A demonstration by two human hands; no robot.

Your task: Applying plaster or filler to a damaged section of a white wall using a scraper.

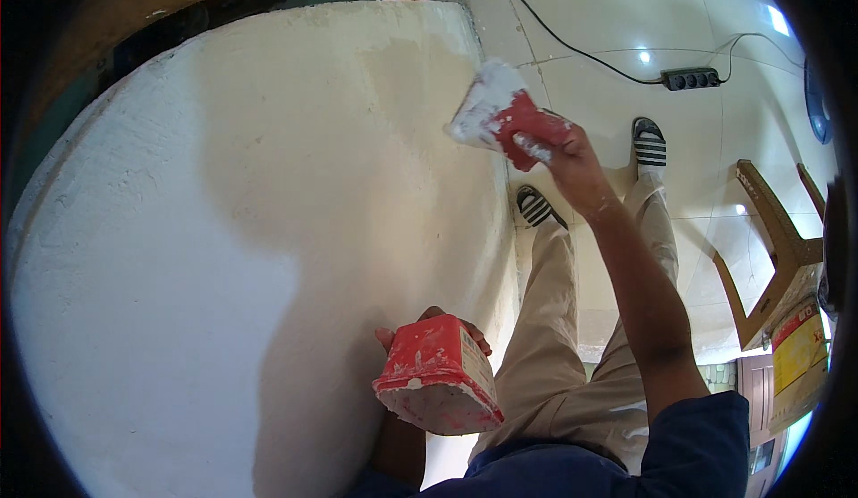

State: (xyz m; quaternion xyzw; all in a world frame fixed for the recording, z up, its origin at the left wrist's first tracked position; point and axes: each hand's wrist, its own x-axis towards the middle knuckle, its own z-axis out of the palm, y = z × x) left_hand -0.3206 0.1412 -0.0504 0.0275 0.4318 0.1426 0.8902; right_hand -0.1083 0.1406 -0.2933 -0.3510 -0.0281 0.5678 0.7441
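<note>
Navy-blue, short cloth sleeve (702, 435) sits closest, at the bottom edge over the right upper arm. From left to right, good spreading probably starts with reading the broad, off-white plastered surface (152, 292), apparently a wall: low, even passes should suit it, with extra care where the far-left part looks rough. For the red, angular plastic tub (427, 346), a steady grip matters, since its mouth tilts toward the body and loose filler could slide out. The left hand (434, 312) has its fingers wrapped around the tub from the far side, partly hidden. For the flat spreader with a red grip and a wide blade (525, 130), a shallow angle and light, constant pressure would likely leave the smoothest coat; trimming the thick paste off the blade's edges first should help avoid ridges. The right hand (570, 160) holds the grip with its fingers closed around it.

As for looks, the surface at left is pale and matte, crossed by soft shadows. The tub, in front of its lower right part, has white crust along the rim and smears inside; how much remains cannot be told. The spreader, near the surface's right edge, carries lumpy white paste (493, 96) across its blade, with flecks on the red grip and the thumb; whether it touches the surface is unclear.
</note>
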